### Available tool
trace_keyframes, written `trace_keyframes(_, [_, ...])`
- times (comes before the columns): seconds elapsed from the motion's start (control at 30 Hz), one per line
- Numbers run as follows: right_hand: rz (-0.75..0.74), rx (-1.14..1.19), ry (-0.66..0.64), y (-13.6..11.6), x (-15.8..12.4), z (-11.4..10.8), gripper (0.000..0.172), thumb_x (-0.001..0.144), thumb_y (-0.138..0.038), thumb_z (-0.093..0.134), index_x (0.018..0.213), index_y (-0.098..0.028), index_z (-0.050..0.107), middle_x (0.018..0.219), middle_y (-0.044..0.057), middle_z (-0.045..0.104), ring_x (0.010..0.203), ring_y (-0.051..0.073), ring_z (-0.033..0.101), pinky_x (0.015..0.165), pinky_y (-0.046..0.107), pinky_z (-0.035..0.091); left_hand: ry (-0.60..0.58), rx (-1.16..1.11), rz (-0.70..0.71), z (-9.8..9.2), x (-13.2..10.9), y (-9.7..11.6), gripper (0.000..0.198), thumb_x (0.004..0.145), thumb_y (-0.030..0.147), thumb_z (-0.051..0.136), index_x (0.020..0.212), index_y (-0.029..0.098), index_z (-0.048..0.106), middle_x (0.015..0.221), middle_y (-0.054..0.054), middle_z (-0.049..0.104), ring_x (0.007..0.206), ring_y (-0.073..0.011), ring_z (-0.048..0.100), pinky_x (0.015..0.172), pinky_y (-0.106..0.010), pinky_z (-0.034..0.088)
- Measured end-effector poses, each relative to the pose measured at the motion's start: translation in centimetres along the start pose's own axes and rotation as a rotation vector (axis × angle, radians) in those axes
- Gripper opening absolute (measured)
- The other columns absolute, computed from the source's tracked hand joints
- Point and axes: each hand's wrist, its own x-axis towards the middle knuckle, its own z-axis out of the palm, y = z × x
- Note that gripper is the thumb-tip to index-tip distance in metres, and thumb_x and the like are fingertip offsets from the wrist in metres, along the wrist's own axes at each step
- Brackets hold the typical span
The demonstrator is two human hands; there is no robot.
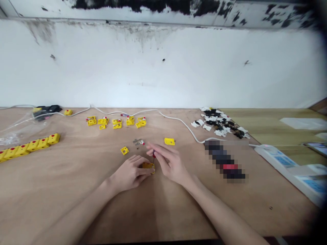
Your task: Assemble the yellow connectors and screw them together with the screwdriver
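Note:
My left hand (133,173) is closed around a small yellow plastic case (148,166), holding it on the wooden table. My right hand (171,163) grips a small screwdriver (154,154) with a dark and red handle; its thin shaft points down at the right end of the case. Fingers hide most of the handle, and the tip is too small to make out. Just beyond lie a yellow frame piece (124,150), a little pile of metal parts (138,141) with a red and white piece, and a flat yellow cover (169,141).
Several partly assembled yellow cases (117,124) stand in a row farther back. A line of closed yellow boxes with red buttons (33,145) is at left. At right are a black-and-white heap of parts (222,122), a blurred-out dark object (224,160) and a power strip (283,163). A white cable (176,118) crosses behind.

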Motion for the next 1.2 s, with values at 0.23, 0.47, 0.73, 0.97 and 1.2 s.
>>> trace_keyframes(0.23, [-0.008, -0.015, -0.025, -0.1, 0.1, -0.3, 0.041, 0.101, -0.013, 0.046, 0.139, -0.025, 0.056, 0.109, 0.009, 0.068, 0.097, 0.017, 0.068, 0.086, 0.034, 0.059, 0.01, -0.008, 0.003, -0.1, 0.0, 0.1, 0.022, 0.097, 0.024, 0.056, 0.111, 0.028, 0.073, 0.113, -0.007, 0.067, 0.1, -0.0207, 0.061, 0.087, -0.037, 0.049])
trace_keyframes(0.47, [-0.011, -0.017, -0.044, -0.6, 0.3, -0.7, 0.044, 0.1, -0.012, 0.048, 0.141, -0.026, 0.054, 0.112, 0.008, 0.071, 0.101, 0.018, 0.068, 0.087, 0.033, 0.059, -0.003, 0.009, -0.004, -0.3, 0.1, 0.2, 0.023, 0.098, 0.025, 0.056, 0.113, 0.03, 0.073, 0.114, -0.006, 0.067, 0.1, -0.0204, 0.062, 0.087, -0.037, 0.049])
trace_keyframes(0.73, [0.05, -0.031, -0.078, -1.1, 0.6, -1.7, 0.04, 0.099, -0.014, 0.052, 0.135, -0.027, 0.06, 0.104, 0.006, 0.073, 0.094, 0.017, 0.07, 0.084, 0.031, 0.059, 0.009, 0.006, 0.001, -0.3, 0.2, 0.3, 0.021, 0.097, 0.025, 0.056, 0.11, 0.028, 0.073, 0.112, -0.007, 0.067, 0.1, -0.02, 0.062, 0.088, -0.036, 0.049])
trace_keyframes(0.97, [0.036, -0.076, -0.111, -1.2, 0.3, -1.9, 0.045, 0.098, -0.009, 0.048, 0.138, -0.027, 0.057, 0.105, 0.006, 0.072, 0.093, 0.016, 0.069, 0.083, 0.03, 0.059, 0.005, -0.014, -0.021, -0.1, 0.1, 0.2, 0.022, 0.097, 0.025, 0.057, 0.112, 0.029, 0.072, 0.113, -0.006, 0.067, 0.101, -0.0208, 0.061, 0.088, -0.037, 0.049])
trace_keyframes(1.2, [0.022, -0.074, -0.113, -1.1, 0.3, -1.9, 0.049, 0.097, -0.005, 0.046, 0.139, -0.028, 0.056, 0.107, 0.006, 0.071, 0.093, 0.015, 0.069, 0.085, 0.03, 0.058, -0.003, -0.019, -0.02, 0.0, 0.0, 0.2, 0.023, 0.098, 0.025, 0.056, 0.115, 0.028, 0.071, 0.114, -0.007, 0.066, 0.102, -0.021, 0.06, 0.089, -0.038, 0.049])
